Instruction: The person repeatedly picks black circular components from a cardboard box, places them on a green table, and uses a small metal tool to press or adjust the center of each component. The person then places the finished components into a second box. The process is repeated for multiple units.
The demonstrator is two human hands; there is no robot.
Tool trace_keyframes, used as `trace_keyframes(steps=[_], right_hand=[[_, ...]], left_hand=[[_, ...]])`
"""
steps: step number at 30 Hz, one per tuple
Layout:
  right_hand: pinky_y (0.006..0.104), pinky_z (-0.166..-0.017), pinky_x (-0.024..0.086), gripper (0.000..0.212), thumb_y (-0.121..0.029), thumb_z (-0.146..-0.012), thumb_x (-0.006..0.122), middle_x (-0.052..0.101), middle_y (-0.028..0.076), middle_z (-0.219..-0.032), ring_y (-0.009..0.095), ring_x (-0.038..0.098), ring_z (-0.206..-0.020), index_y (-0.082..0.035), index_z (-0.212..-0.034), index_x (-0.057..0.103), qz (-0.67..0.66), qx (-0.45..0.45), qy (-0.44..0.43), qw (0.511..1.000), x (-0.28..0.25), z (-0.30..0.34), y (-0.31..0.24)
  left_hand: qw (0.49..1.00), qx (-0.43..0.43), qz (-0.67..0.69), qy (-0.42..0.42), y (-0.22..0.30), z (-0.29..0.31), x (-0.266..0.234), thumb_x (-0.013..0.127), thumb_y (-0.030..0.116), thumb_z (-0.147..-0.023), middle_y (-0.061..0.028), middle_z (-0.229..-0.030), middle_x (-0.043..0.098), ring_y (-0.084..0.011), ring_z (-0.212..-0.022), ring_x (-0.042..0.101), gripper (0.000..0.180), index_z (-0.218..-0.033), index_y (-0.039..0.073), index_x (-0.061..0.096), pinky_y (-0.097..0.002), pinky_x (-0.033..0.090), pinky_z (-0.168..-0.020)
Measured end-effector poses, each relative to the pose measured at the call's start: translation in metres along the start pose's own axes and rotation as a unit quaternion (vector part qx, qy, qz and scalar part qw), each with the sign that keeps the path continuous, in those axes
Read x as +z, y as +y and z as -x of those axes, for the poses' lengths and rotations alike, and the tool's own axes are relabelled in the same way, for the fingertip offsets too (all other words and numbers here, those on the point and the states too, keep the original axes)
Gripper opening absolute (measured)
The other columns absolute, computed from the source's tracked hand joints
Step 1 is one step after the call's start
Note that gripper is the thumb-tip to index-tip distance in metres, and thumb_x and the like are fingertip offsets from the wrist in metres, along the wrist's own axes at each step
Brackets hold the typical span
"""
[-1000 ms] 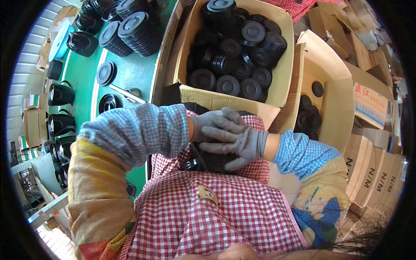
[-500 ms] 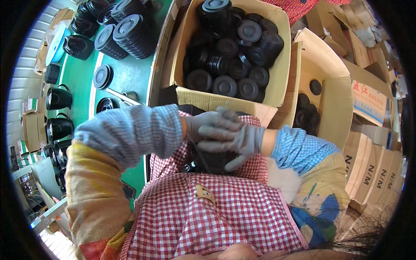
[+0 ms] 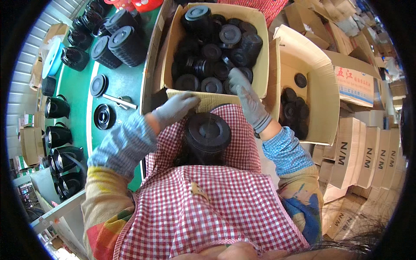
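Observation:
A black round-lidded vessel (image 3: 208,134) stands upright between my knees on the red checked apron, and neither hand touches it. My left hand (image 3: 175,110), in a grey glove, is beside the near flap of a cardboard box, its fingers stretched forward and nothing seen in them. My right hand (image 3: 249,99), gloved alike, reaches over that box's near right edge. Its fingers extend among the black round lids (image 3: 211,86) inside, nearest those at the front right. Whether a fingertip touches a lid cannot be made out.
The lid box (image 3: 260,56) stands ahead; a second open carton (image 3: 320,86) with a few black lids is to its right. On the green table (image 3: 123,82) at left are stacked black lids (image 3: 128,45), black jugs (image 3: 57,107) and a metal rod (image 3: 119,102). Cartons (image 3: 342,149) stand at right.
My hands have come apart from over the lidded vessel, which now shows fully. The left moved left; the right went forward and right into the box. The view has shifted slightly.

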State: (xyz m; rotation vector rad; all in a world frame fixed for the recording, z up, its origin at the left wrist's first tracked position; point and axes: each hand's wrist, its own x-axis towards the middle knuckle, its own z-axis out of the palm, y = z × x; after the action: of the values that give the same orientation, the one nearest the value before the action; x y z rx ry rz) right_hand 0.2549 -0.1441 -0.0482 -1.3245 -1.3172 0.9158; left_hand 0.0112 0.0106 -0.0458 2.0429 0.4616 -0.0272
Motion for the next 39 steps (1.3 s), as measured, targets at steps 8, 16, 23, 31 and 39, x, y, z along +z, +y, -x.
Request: trace_keyframes(steps=[8,16,23,31,39], right_hand=[[0.0323,-0.109,0.043,0.067,-0.029,-0.089,0.078,0.06,0.009,-0.136,0.02,0.055,-0.126,0.0,-0.144,0.052,-0.135,0.223,-0.269,0.927,0.044,0.028,-0.06],[0.0338,-0.108,0.046,0.074,-0.031,-0.083,0.083,0.063,0.012,-0.136,0.02,0.059,-0.125,0.004,-0.141,0.054,-0.19,0.089,-0.126,0.969,0.039,0.105,-0.099],[0.0329,-0.109,0.042,0.088,-0.048,-0.076,0.086,0.064,0.014,-0.133,0.02,0.059,-0.123,0.009,-0.136,0.057,-0.06,-0.011,-0.078,0.995,0.049,0.109,-0.15],[0.0442,-0.109,0.043,0.073,-0.037,-0.071,0.088,0.066,0.019,-0.131,0.035,0.062,-0.124,0.002,-0.127,0.065,0.01,-0.236,-0.103,0.966,0.042,0.085,-0.161],[0.0453,-0.122,0.027,0.09,-0.041,-0.075,0.083,0.043,0.02,-0.155,0.036,0.036,-0.147,-0.003,-0.149,0.048,0.196,-0.062,-0.042,0.978,0.022,0.079,-0.093]], left_hand=[[0.925,0.008,0.361,0.118,0.053,0.119,0.052,0.049,0.012,-0.103,-0.0153,-0.146,0.052,-0.0237,-0.136,0.048,0.047,-0.147,-0.005,0.045,-0.0341,0.033,-0.118],[0.916,-0.191,0.3,0.186,0.035,0.196,0.048,0.054,0.027,-0.103,-0.0082,-0.106,0.07,-0.015,-0.086,0.066,0.037,-0.126,-0.001,0.063,-0.0274,0.055,-0.074],[0.923,-0.169,0.291,0.185,0.009,0.213,0.065,0.048,0.049,-0.104,-0.0118,-0.108,0.072,-0.0186,-0.079,0.069,0.054,-0.125,0.001,0.063,-0.032,0.057,-0.07],[0.762,-0.052,0.646,-0.002,0.055,0.206,0.06,0.048,0.045,-0.106,-0.0174,-0.132,0.064,-0.0275,-0.108,0.068,0.052,-0.133,0.002,0.06,-0.037,0.06,-0.084],[0.822,0.034,0.524,0.221,0.043,0.202,0.053,0.067,0.011,-0.097,-0.0086,-0.123,0.064,-0.0179,-0.112,0.063,0.039,-0.132,-0.002,0.055,-0.0327,0.054,-0.097]])
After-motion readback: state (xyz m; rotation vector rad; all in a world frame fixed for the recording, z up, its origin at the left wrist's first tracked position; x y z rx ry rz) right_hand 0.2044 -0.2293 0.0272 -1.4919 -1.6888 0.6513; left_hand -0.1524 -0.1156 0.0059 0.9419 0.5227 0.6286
